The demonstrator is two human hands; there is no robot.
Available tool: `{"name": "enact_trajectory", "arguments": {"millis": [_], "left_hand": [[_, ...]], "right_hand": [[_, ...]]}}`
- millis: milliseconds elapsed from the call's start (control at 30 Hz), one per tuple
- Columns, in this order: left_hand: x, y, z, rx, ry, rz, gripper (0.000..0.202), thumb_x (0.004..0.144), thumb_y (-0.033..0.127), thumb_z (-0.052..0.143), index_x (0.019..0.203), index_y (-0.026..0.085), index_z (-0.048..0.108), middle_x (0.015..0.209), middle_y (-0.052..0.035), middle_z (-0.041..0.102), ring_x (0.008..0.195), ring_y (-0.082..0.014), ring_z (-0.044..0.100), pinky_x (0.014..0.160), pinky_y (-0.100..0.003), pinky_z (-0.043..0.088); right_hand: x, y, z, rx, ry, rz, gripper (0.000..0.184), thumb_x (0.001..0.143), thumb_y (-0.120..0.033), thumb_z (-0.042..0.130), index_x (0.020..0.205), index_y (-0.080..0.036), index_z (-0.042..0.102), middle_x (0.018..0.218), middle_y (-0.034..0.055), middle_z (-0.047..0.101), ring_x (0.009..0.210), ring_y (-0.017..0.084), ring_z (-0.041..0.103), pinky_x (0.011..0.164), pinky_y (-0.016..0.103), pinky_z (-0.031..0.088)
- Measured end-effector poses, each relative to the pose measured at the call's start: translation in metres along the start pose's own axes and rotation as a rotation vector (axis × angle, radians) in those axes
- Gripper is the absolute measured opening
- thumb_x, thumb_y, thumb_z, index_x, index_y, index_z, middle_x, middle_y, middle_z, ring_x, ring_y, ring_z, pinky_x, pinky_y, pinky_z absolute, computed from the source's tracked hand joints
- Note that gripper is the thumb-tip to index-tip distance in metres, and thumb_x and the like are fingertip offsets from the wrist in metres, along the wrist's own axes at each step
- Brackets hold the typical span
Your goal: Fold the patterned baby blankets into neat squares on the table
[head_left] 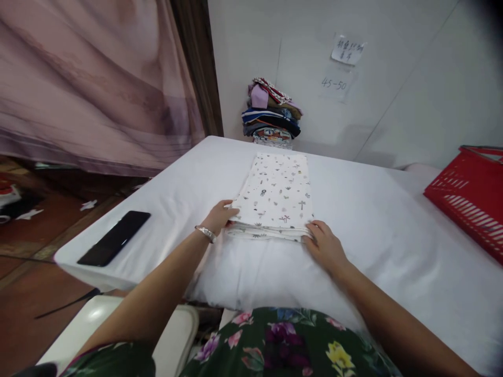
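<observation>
A white cloth point(277, 191) printed with small grey and green figures lies folded in layers on the white-covered table. My left hand point(220, 217), with a silver bangle at the wrist, pinches the cloth's near left corner between thumb and fingers. At the near right corner, my right hand point(323, 243) has its fingers closed on the folded edge. Between the two hands the stacked layers show along the front edge. The undersides of the fingers are hidden.
A dark phone point(115, 238) lies on the table point(377, 220) at the left. Several folded clothes point(271, 112) are piled by the wall. A red basket point(471, 193) stands at the right. A pink curtain point(98, 78) hangs at the left, and a pale stool point(176, 335) is below.
</observation>
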State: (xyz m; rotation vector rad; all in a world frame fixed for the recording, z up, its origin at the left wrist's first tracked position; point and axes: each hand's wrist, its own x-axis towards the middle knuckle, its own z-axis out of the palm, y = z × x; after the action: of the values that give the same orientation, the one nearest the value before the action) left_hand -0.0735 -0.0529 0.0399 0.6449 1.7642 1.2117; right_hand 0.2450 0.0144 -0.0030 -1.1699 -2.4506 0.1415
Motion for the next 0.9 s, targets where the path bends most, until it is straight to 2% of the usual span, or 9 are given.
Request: {"name": "enact_trajectory", "arguments": {"millis": [100, 167, 267, 333, 467, 567, 633, 733, 900], "left_hand": [[-0.002, 0.009, 0.004, -0.126, -0.1, 0.04, 0.044, 0.069, 0.025, 0.067, 0.109, 0.016, 0.05, 0.067, 0.0005, 0.056, 0.041, -0.0047, 0.043, 0.038, -0.018, 0.032], [-0.002, 0.018, 0.007, -0.153, -0.152, 0.056, 0.035, 0.07, 0.026, 0.065, 0.102, 0.017, 0.054, 0.067, 0.0003, 0.055, 0.041, -0.0041, 0.042, 0.038, -0.017, 0.03], [0.0, 0.026, 0.013, -0.141, -0.153, 0.072, 0.028, 0.07, 0.025, 0.063, 0.097, 0.017, 0.056, 0.067, 0.0008, 0.055, 0.041, -0.0035, 0.04, 0.039, -0.017, 0.03], [0.0, 0.025, 0.016, -0.101, -0.114, 0.073, 0.031, 0.071, 0.023, 0.061, 0.101, 0.017, 0.054, 0.067, 0.0008, 0.054, 0.041, -0.004, 0.041, 0.039, -0.017, 0.031], [-0.001, 0.007, 0.021, 0.113, 0.009, 0.052, 0.051, 0.067, 0.019, 0.061, 0.115, 0.016, 0.046, 0.066, 0.0025, 0.053, 0.039, -0.0064, 0.043, 0.04, -0.02, 0.036], [-0.002, -0.01, 0.023, 0.32, 0.042, 0.055, 0.054, 0.068, 0.019, 0.06, 0.119, 0.016, 0.044, 0.067, 0.0029, 0.052, 0.042, -0.0075, 0.045, 0.04, -0.02, 0.037], [-0.004, -0.017, 0.023, 0.39, 0.036, 0.071, 0.054, 0.068, 0.022, 0.058, 0.12, 0.017, 0.043, 0.071, 0.0017, 0.054, 0.048, -0.0089, 0.048, 0.043, -0.02, 0.039], [-0.009, -0.017, 0.022, 0.496, 0.031, 0.13, 0.056, 0.07, 0.028, 0.057, 0.123, 0.02, 0.041, 0.071, 0.0022, 0.054, 0.054, -0.0107, 0.051, 0.048, -0.02, 0.041], [-0.019, -0.013, 0.019, 0.674, 0.084, 0.195, 0.053, 0.073, 0.034, 0.053, 0.124, 0.021, 0.041, 0.061, 0.004, 0.052, 0.056, -0.0139, 0.052, 0.054, -0.023, 0.037]], "right_hand": [[0.001, -0.002, 0.0, -0.049, 0.036, -0.007, 0.032, 0.086, -0.027, 0.042, 0.115, -0.021, 0.053, 0.118, 0.0087, 0.052, 0.104, 0.022, 0.052, 0.078, 0.033, 0.046], [0.004, -0.005, 0.0, -0.107, 0.009, 0.019, 0.031, 0.084, -0.023, 0.042, 0.112, -0.021, 0.053, 0.116, 0.0088, 0.052, 0.1, 0.022, 0.052, 0.07, 0.031, 0.045], [0.01, -0.005, -0.003, -0.147, -0.07, 0.111, 0.025, 0.082, -0.022, 0.043, 0.103, -0.02, 0.055, 0.108, 0.0079, 0.053, 0.085, 0.02, 0.055, 0.059, 0.028, 0.04], [0.011, -0.002, -0.009, -0.126, -0.08, 0.159, 0.02, 0.083, -0.022, 0.04, 0.096, -0.02, 0.055, 0.098, 0.0058, 0.055, 0.075, 0.017, 0.054, 0.056, 0.027, 0.036], [0.006, 0.009, -0.019, -0.108, -0.011, 0.192, 0.02, 0.085, -0.022, 0.038, 0.098, -0.02, 0.053, 0.097, 0.0049, 0.054, 0.071, 0.015, 0.052, 0.056, 0.026, 0.034], [-0.001, 0.016, -0.018, -0.154, -0.105, 0.189, 0.019, 0.084, -0.023, 0.041, 0.097, -0.019, 0.055, 0.096, 0.0048, 0.054, 0.067, 0.014, 0.051, 0.054, 0.026, 0.032], [-0.005, 0.018, -0.014, -0.159, -0.124, 0.165, 0.021, 0.084, -0.022, 0.041, 0.1, -0.019, 0.055, 0.1, 0.0047, 0.055, 0.07, 0.014, 0.053, 0.054, 0.025, 0.033], [-0.009, 0.02, -0.011, -0.143, -0.074, 0.135, 0.024, 0.083, -0.021, 0.042, 0.104, -0.02, 0.054, 0.107, 0.0048, 0.054, 0.078, 0.015, 0.055, 0.057, 0.025, 0.036], [-0.01, 0.021, -0.015, -0.088, -0.018, 0.083, 0.025, 0.082, -0.021, 0.043, 0.104, -0.02, 0.054, 0.106, 0.0047, 0.056, 0.085, 0.017, 0.056, 0.064, 0.027, 0.041]]}}
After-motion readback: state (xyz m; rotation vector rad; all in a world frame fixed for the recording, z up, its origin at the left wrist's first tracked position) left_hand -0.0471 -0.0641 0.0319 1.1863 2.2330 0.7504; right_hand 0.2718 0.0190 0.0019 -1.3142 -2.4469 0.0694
